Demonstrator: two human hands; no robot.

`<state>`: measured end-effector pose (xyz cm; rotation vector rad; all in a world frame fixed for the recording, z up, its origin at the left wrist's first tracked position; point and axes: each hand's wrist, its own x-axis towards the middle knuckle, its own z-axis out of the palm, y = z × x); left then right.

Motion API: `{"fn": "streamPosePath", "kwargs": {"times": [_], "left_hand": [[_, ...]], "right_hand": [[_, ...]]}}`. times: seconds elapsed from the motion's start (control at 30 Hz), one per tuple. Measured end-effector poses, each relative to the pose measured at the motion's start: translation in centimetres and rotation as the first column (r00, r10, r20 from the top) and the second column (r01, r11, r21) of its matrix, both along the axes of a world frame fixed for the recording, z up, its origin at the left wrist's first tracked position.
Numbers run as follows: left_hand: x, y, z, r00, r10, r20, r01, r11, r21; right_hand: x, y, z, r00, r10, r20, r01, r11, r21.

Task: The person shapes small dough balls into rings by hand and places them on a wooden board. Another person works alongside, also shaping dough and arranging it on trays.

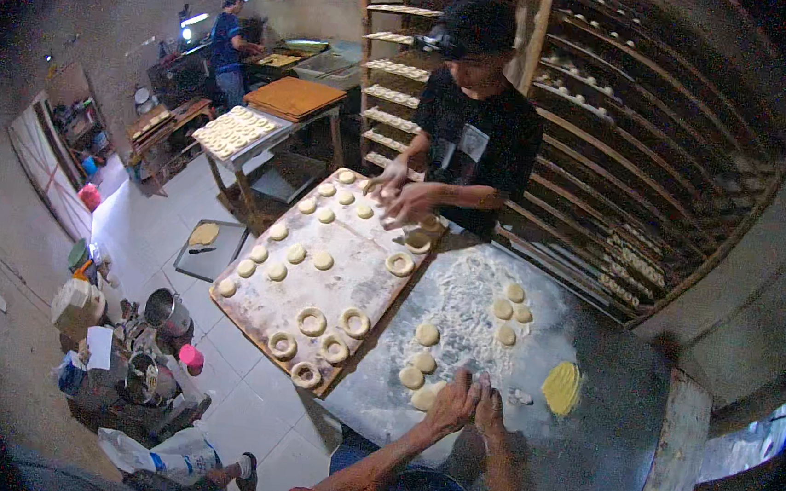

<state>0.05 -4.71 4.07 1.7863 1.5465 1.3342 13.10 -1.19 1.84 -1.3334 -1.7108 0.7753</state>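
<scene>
The dark round edge of the view swallows the outer room; pale floor tiles show to the left, where much of the clutter is hard to sort out. A tall rack stands beyond the tabletop, some of its shelves lost in shadow. The tabletop is grey and dusted with flour, its near side partly covered by the forearms. To its left lies a floury board; a co-worker reaches over it, hiding part of its far edge. The left hand and right hand are close together over the tabletop's near side — whether they clamp anything, I cannot tell. Just beside the left hand, partly hidden, a dough piece lies on the tabletop — rounds sit farther off.
</scene>
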Motion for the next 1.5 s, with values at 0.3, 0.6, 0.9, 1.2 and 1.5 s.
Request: {"fn": "streamPosePath", "kwargs": {"times": [0.3,0.6,0.9,1.2,1.5], "left_hand": [[-9.1,1.5,1.2,0.961,0.257,0.102,-0.263,0.964,0.048],[-20.8,0.9,-2.4,0.940,0.278,0.200,-0.276,0.960,-0.041],[-33.5,-5.0,-3.1,0.505,0.622,0.599,-0.624,0.742,-0.245],[-45.2,-8.9,-0.7,0.524,0.824,-0.215,-0.851,0.495,-0.177],[-45.7,-8.6,-4.2,0.560,0.808,-0.183,-0.829,0.550,-0.104]], "right_hand": [[-11.3,1.4,3.6,0.961,0.207,0.184,-0.137,0.933,-0.333],[-20.1,2.6,-0.5,0.807,0.339,0.483,-0.460,0.874,0.156],[-35.2,1.0,3.6,0.444,0.781,-0.439,-0.895,0.406,-0.184],[-43.7,-2.6,4.4,0.662,0.643,0.386,-0.654,0.747,-0.122],[-22.2,-2.7,6.9,0.814,0.506,0.284,-0.390,0.839,-0.379]]}}
